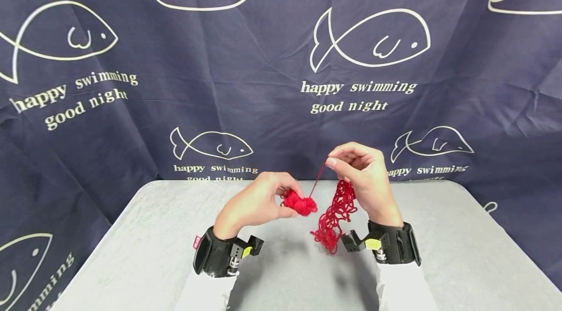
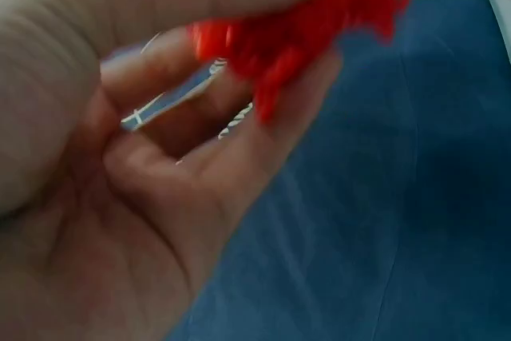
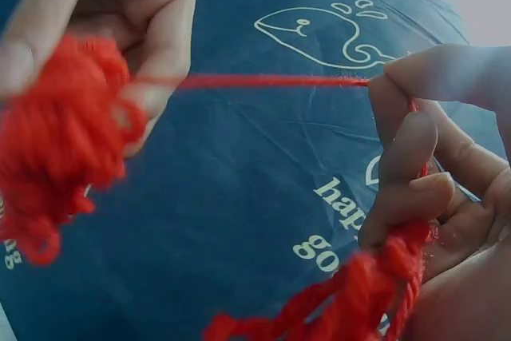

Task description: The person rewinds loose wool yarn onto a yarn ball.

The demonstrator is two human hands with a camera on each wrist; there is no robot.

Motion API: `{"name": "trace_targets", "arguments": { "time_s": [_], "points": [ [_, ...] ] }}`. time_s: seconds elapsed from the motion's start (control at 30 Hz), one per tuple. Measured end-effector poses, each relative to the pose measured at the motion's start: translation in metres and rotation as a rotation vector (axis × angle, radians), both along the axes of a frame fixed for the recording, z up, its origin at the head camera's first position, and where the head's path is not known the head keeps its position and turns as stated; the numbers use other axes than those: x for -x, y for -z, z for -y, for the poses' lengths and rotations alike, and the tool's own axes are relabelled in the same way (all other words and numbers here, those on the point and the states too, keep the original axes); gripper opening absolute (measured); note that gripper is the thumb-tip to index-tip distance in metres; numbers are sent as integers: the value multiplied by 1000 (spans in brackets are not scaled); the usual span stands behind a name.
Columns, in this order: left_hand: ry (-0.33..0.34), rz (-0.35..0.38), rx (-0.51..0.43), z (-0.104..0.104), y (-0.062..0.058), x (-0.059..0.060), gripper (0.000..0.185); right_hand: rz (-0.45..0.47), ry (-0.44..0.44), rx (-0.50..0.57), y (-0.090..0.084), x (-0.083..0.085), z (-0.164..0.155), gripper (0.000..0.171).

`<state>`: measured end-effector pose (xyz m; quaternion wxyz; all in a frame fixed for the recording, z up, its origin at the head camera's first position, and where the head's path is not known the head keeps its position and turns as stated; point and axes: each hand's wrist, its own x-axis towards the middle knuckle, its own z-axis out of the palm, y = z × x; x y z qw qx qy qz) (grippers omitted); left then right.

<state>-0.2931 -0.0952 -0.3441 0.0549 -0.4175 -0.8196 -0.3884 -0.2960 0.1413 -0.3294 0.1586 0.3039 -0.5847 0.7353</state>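
Observation:
In the head view my left hand [image 1: 265, 197] pinches a small red bundle of yarn [image 1: 300, 203] between thumb and fingers. From that bundle a taut strand [image 1: 317, 180] runs up to my right hand [image 1: 362, 174], whose thumb and index finger pinch it. A loose, loopy length of red yarn [image 1: 337, 213] dangles from the right hand, its lower end spreading close over the table. The right wrist view shows the strand [image 3: 271, 81] stretched straight between the hands, with the other fingers curled on the yarn. In the left wrist view the bundle [image 2: 295, 29] is blurred.
A pale grey table [image 1: 145, 233] lies beneath both hands. Behind it hangs a dark blue cloth [image 1: 263, 81] printed with white fish and lettering. Black wrist straps with small cameras sit on both wrists, over white sleeves [image 1: 406, 289].

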Motion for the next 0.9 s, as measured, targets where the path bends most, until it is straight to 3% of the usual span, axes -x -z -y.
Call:
{"name": "trace_targets", "arguments": {
  "time_s": [0.17, 0.27, 0.4, 0.77, 0.9],
  "points": [
    [225, 166, -99, -3, -4, -5, 30, 18, -40, 53, 4, 5, 1, 17],
    [334, 196, -215, -4, -6, -7, 32, 40, -32, 70, 7, 10, 1, 16],
    [417, 214, -380, -4, -8, -8, 34, 76, -1, 60, 13, 16, 3, 13],
    [425, 212, -723, 0, -11, -10, 39, 162, 25, -132, 22, 24, 6, 8],
    [302, 175, -851, -1, -13, -9, 39, 156, 34, -253, 22, 23, 8, 8]
  ]
}}
